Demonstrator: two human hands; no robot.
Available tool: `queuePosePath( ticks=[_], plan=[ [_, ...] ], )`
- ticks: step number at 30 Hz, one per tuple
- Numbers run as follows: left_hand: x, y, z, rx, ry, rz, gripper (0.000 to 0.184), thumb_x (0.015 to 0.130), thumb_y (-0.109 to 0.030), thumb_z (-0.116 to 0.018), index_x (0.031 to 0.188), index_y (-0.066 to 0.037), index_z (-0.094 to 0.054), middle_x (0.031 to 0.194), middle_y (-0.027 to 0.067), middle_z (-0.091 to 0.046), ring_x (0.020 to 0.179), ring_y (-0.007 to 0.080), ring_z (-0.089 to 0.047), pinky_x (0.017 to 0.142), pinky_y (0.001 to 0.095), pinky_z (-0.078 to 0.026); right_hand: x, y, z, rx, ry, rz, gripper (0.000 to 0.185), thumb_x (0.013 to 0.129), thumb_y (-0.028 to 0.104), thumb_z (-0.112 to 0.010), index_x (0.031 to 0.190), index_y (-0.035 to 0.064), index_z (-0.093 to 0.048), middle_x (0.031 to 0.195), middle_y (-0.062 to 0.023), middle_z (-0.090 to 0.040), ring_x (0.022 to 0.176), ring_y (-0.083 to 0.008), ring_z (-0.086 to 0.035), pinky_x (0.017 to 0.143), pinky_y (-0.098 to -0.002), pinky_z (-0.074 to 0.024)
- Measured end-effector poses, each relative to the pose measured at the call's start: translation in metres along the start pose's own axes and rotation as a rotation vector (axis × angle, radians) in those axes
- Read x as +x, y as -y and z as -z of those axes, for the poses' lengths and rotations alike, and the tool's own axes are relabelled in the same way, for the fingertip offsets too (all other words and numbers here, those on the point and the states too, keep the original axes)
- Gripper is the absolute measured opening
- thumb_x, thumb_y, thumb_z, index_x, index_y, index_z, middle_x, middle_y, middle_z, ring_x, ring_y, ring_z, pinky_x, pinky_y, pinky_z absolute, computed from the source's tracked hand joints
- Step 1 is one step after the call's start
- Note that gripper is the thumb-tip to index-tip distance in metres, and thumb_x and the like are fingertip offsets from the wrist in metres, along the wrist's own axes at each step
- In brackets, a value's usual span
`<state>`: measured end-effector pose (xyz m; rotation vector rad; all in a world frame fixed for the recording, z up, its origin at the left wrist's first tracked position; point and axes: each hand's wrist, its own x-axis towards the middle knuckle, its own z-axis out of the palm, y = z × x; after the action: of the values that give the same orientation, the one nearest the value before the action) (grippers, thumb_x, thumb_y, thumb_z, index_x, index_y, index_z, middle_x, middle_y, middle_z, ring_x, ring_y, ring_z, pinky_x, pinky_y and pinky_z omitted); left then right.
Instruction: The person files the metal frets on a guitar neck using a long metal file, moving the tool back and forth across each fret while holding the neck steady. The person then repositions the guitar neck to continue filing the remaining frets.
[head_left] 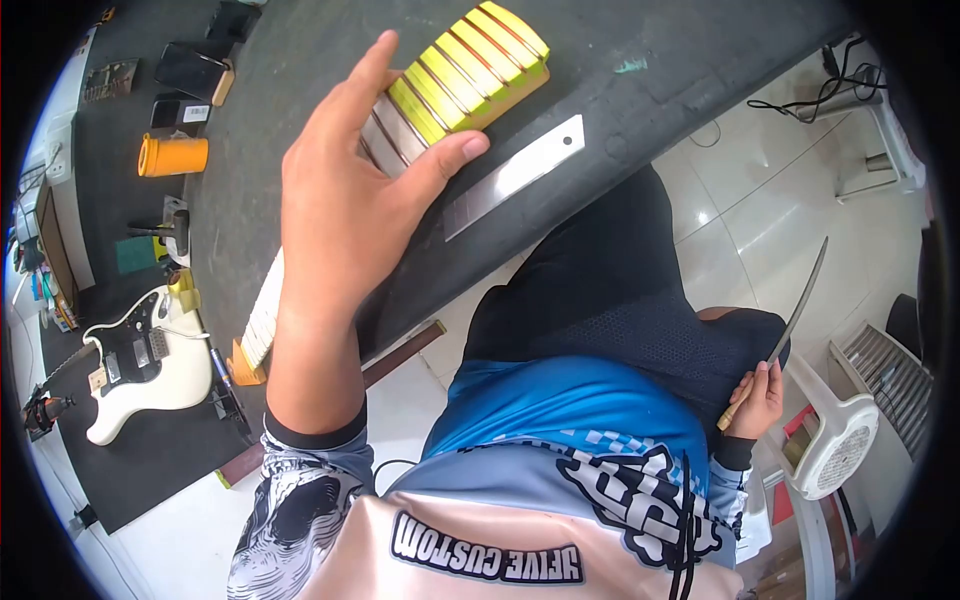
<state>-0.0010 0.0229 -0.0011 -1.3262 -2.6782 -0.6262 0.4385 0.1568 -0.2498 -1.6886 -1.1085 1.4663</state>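
Note:
A guitar neck (468,72) lies on the dark bench, its fretboard covered between the metal frets with yellow and whitish tape. My left hand (345,190) grips across it, thumb on the near edge and fingers at the far side; the hand and forearm hide its middle. Beyond my wrist the pale taped part (263,312) shows again, ending in bare wood. A flat shiny metal strip (525,172) with a hole at one end lies alongside, near the bench edge. Low at my right side, my right hand (757,398) is closed around the wooden handle of a slim, tapered file (803,300).
A cream electric guitar body (165,365) lies on a dark mat at left. An orange cup (173,156), a phone (180,111) and small tools line the bench's left side. On the tiled floor at right stand a white plastic stool (838,455) and black cables (815,100).

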Motion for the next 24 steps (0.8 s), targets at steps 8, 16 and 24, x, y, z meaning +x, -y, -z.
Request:
queuePosePath(
  ticks=[8, 16, 24],
  plan=[
    [-0.001, 0.008, -0.008, 0.082, -0.064, -0.105, 0.065, 0.079, -0.03, -0.088, 0.133, -0.002, -0.065, 0.118, 0.0191, -0.069, 0.104, 0.0313, -0.069, 0.091, 0.0366, -0.053, 0.007, 0.007, -0.013, -0.067, 0.0, -0.049, 0.042, 0.101, 0.019, -0.066, 0.136, -0.003, -0.057, 0.07, -0.0049, -0.06, 0.047, -0.0083, -0.051, 0.039, -0.0221, -0.0395],
    [0.0, 0.007, -0.006, 0.033, -0.041, -0.093, 0.068, 0.074, -0.027, -0.09, 0.13, 0.0, -0.065, 0.112, 0.0165, -0.067, 0.099, 0.0323, -0.064, 0.087, 0.039, -0.052, 0.017, 0.008, -0.024, -0.133, -0.005, -0.043, 0.041, 0.1, 0.019, -0.067, 0.133, -0.0035, -0.06, 0.066, -0.005, -0.059, 0.044, -0.0094, -0.051, 0.039, -0.0234, -0.0395],
    [0.001, 0.004, -0.003, 0.026, -0.001, -0.056, 0.074, 0.072, -0.028, -0.091, 0.133, 0.001, -0.062, 0.115, 0.017, -0.066, 0.102, 0.0322, -0.062, 0.088, 0.0388, -0.05, 0.025, 0.012, -0.036, -0.174, 0.019, -0.063, 0.04, 0.1, 0.019, -0.066, 0.131, -0.0048, -0.061, 0.065, -0.0048, -0.059, 0.044, -0.0094, -0.051, 0.039, -0.0234, -0.0397]
  ],
)
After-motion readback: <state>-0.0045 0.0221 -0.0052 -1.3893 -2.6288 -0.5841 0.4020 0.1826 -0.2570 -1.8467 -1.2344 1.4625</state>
